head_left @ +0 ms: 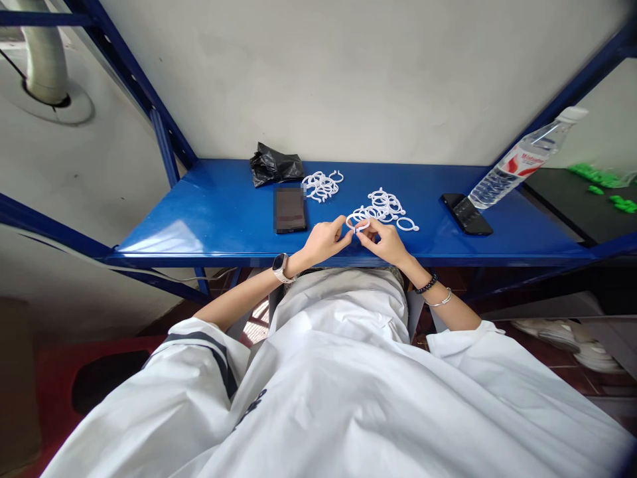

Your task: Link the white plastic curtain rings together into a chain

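Note:
Both my hands meet near the front edge of the blue table point(223, 206), holding one white plastic ring point(359, 228) between them. My left hand point(326, 240) pinches its left side with thumb and forefinger. The ring's lower right side is pinched by my right hand point(385, 243). Just beyond my fingers lies a loose pile of similar white rings point(385, 202), with a single ring point(407, 224) apart at its right. A second heap of white rings point(322, 186) sits farther back to the left. Fine detail at the fingertips is too small to make out.
A dark phone point(290, 210) and a crumpled black plastic bag point(275, 164) lie left of the rings. To the right are a black phone point(466, 214) and a water bottle point(522, 162). Green pieces point(597, 176) rest on a dark surface at far right. A wall stands behind the table.

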{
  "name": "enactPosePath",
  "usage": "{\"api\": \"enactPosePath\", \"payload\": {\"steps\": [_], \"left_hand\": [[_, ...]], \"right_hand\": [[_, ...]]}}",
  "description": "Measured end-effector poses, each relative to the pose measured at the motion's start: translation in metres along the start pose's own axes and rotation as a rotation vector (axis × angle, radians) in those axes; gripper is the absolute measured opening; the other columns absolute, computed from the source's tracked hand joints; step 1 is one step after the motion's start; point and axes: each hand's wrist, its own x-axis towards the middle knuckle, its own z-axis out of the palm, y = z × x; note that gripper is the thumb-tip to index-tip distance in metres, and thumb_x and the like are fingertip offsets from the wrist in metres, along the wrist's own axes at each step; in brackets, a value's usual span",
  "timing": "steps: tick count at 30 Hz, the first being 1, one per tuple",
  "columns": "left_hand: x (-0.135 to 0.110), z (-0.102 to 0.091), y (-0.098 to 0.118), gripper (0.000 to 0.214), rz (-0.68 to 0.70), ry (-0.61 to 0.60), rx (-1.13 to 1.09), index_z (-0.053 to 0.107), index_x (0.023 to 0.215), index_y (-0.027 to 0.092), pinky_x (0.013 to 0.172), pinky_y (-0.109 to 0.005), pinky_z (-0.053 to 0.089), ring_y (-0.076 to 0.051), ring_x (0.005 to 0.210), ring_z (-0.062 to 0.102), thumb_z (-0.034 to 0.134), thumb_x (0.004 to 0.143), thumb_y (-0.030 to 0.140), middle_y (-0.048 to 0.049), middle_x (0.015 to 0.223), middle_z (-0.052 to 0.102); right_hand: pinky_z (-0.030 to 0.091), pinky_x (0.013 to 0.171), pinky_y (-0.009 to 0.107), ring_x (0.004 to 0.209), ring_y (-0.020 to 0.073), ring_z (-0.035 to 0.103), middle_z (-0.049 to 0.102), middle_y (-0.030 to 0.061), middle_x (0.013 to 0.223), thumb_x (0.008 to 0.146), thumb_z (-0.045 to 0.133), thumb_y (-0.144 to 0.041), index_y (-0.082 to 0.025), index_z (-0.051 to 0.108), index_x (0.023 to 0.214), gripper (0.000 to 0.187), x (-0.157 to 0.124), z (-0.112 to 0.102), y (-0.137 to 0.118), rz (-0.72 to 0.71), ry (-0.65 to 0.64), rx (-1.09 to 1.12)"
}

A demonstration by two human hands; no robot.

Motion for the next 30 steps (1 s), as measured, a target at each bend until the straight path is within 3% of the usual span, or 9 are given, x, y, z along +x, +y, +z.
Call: {"api": "enactPosePath", "payload": {"steps": [2,8,22,30], "left_hand": [[0.0002,-0.0003,0.0,0.026,0.019,-0.011,-0.01,0.05,0.078,0.018,0.049,-0.022,0.023,-0.008,0.044,0.033,0.044,0.094,0.039,0.0061,0.051,0.04],[-0.0002,0.0004,-0.0007,0.027,0.055,-0.047,-0.028,0.06,0.099,0.016,0.051,-0.021,0.027,-0.009,0.044,0.036,0.044,0.095,0.038,0.0071,0.05,0.041],[-0.001,0.0008,-0.0009,0.035,0.081,0.001,-0.024,0.053,0.089,0.018,0.049,-0.021,0.024,-0.009,0.044,0.034,0.038,0.099,0.047,0.0066,0.052,0.04],[-0.0009,-0.0003,0.0019,0.032,0.125,0.089,-0.057,0.048,0.086,0.018,0.046,-0.019,0.021,-0.007,0.041,0.029,0.038,0.1,0.046,0.0095,0.051,0.033]], "right_hand": [[0.048,0.057,0.027,0.051,0.0154,0.06,0.065,-0.0016,0.063,0.093,0.054,-0.036,-0.021,0.061,0.103,0.02,-0.0001,0.0,0.0003,0.003,0.009,0.006],[0.049,0.056,0.027,0.051,0.0152,0.06,0.066,-0.0016,0.062,0.093,0.055,-0.038,-0.021,0.062,0.102,0.02,0.0003,-0.0002,-0.0003,0.017,0.044,0.041],[0.05,0.056,0.026,0.05,0.0132,0.059,0.065,-0.0025,0.061,0.093,0.056,-0.038,-0.02,0.065,0.104,0.022,0.0002,-0.0004,-0.0004,-0.01,0.031,0.111],[0.049,0.054,0.025,0.049,0.0121,0.055,0.063,-0.0025,0.061,0.092,0.057,-0.037,-0.02,0.066,0.102,0.021,-0.0003,-0.0004,0.0003,-0.043,0.023,0.089]]}}
